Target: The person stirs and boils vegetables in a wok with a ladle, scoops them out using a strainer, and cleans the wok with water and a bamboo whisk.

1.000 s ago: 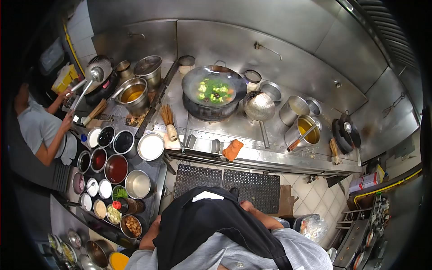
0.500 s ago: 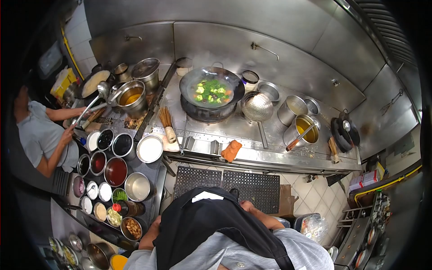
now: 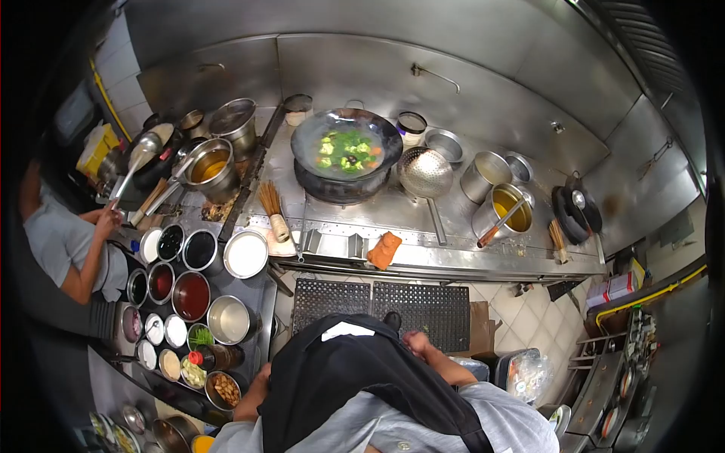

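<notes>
My left hand (image 3: 263, 375) hangs at my side by the black apron (image 3: 340, 377); its fingers are mostly hidden. My right hand (image 3: 414, 342) is on the apron's other side, its fingers curled, with nothing visible in it. In front of me on the range sits a wok (image 3: 347, 121) with green vegetables (image 3: 349, 151) and orange pieces in steaming liquid. Right of it lies a perforated strainer (image 3: 425, 172), its handle towards me. An orange cloth (image 3: 384, 251) rests on the range's front edge. Nearest my left hand stands a container of browned pieces (image 3: 224, 389).
At left a co-worker (image 3: 75, 249) holds a long-handled ladle (image 3: 143, 151) over a second wok. Sauce and ingredient containers (image 3: 191, 294) crowd the left counter. A bamboo brush (image 3: 273, 208) and a pot of yellow liquid (image 3: 507, 211) stand on the range. Rubber mats (image 3: 419, 309) cover the floor.
My view has shifted slightly, so the range sits a little further left. My right hand has lifted slightly. The co-worker's ladle has moved away to the left over the second wok.
</notes>
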`<state>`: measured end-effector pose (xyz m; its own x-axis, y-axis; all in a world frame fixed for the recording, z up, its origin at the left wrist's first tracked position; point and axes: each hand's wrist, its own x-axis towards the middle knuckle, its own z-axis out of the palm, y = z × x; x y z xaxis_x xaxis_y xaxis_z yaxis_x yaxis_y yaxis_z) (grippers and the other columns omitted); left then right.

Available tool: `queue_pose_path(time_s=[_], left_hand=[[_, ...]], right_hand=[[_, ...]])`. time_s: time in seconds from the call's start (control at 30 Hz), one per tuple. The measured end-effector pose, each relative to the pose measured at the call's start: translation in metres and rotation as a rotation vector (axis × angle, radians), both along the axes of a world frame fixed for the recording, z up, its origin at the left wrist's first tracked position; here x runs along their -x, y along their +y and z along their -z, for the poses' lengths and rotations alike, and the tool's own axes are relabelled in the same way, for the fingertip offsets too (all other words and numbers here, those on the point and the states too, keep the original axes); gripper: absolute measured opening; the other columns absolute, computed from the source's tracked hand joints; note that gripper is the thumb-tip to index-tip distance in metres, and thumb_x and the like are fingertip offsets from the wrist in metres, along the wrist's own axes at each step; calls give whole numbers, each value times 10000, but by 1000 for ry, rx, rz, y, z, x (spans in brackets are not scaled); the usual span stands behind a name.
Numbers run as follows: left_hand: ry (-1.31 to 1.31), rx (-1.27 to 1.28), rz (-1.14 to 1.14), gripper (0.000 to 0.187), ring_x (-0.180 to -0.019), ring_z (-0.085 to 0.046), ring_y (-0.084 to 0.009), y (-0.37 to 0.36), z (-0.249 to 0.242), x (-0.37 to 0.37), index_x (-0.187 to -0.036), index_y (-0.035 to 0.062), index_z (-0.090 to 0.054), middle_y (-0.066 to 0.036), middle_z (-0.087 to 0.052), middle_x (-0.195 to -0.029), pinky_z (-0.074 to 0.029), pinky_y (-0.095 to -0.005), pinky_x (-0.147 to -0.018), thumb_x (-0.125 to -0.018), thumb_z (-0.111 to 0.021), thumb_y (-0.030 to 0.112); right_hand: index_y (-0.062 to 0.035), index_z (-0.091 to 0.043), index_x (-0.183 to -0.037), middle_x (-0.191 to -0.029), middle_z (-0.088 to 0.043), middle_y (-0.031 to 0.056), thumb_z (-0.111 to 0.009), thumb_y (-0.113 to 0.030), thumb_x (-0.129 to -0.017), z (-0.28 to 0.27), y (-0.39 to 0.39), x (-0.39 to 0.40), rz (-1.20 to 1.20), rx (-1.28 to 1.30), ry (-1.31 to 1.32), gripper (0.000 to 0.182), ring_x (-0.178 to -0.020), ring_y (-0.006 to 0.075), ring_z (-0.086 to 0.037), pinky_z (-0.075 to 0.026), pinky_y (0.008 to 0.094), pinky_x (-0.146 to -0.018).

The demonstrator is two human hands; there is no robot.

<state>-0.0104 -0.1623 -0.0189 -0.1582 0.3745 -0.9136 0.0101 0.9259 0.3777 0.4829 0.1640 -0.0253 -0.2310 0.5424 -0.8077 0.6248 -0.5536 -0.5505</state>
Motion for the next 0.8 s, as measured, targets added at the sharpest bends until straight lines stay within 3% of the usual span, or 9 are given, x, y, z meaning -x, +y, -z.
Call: queue_pose_path(time_s=[0.07,0.17,0.27,0.3,0.37,0.53,0.67,0.73,0.8], left_hand=[[6,-14,8,308,-801,-620,-117,11,-2,2,-1221,143,-625,14,-674,-982,-522,-323,-668,-964,-622,312],[14,-58,2,309,-802,-620,-116,27,-7,5,-1224,144,-623,15,-674,-984,-523,-322,-669,-965,-621,312],[32,-144,-65,310,-804,-620,-115,55,-32,12,-1228,145,-622,16,-674,-987,-524,-321,-670,-966,-620,311],[23,-155,-135,310,-805,-620,-115,73,-54,12,-1229,145,-622,16,-674,-988,-524,-321,-670,-966,-620,311],[-2,-166,-278,310,-842,-615,-93,116,-111,13,-1243,151,-612,29,-673,-1023,-517,-307,-682,-979,-600,314],[161,-535,-304,313,-864,-633,-96,202,-163,29,-1255,137,-619,18,-698,-1083,-510,-287,-697,-987,-590,296],[224,-738,-236,316,-934,-648,-102,297,-253,-21,-1276,97,-612,-7,-709,-1117,-508,-270,-733,-1000,-592,250],[179,-847,-184,318,-961,-654,-107,336,-273,-48,-1285,73,-609,-22,-712,-1129,-507,-264,-749,-1009,-589,229],[96,-897,-117,316,-966,-652,-111,377,-300,-83,-1294,36,-601,-46,-710,-1128,-508,-259,-784,-1021,-579,195]], right_hand=[[-124,-655,-829,-669,-634,51,-528,-265,-950,-41,23,2,555,-115,147,225,-516,140,-555,-465,311,-455],[-111,-609,-964,-713,-650,54,-502,-393,-1020,-95,96,-36,927,-149,518,307,-571,190,-605,-511,329,-505],[-106,-555,-1116,-973,-677,84,-542,-641,-948,-147,168,-72,1103,-278,826,561,-840,223,-658,-550,389,-721],[-103,-462,-1248,-1170,-605,120,-525,-659,-947,-166,191,-78,1144,-270,874,636,-994,252,-630,-544,413,-787],[-108,-406,-1322,-1265,-531,147,-575,-649,-925,-202,228,-72,1187,-273,932,691,-1143,294,-575,-526,465,-879],[-115,-535,-1045,-924,-627,73,-646,-452,-946,-215,313,-67,1104,-208,989,369,-759,192,-617,-520,364,-663],[-148,-513,-781,-588,-483,-27,-564,-151,-919,-231,337,-36,1217,-410,769,148,-483,106,-455,-390,265,-458],[-130,-508,-802,-591,-501,-3,-552,-135,-923,-226,320,-20,1023,-536,675,130,-427,113,-443,-383,285,-392],[-111,-508,-941,-611,-506,8,-550,-158,-960,-238,289,12,936,-665,603,66,-426,110,-476,-413,268,-359]])
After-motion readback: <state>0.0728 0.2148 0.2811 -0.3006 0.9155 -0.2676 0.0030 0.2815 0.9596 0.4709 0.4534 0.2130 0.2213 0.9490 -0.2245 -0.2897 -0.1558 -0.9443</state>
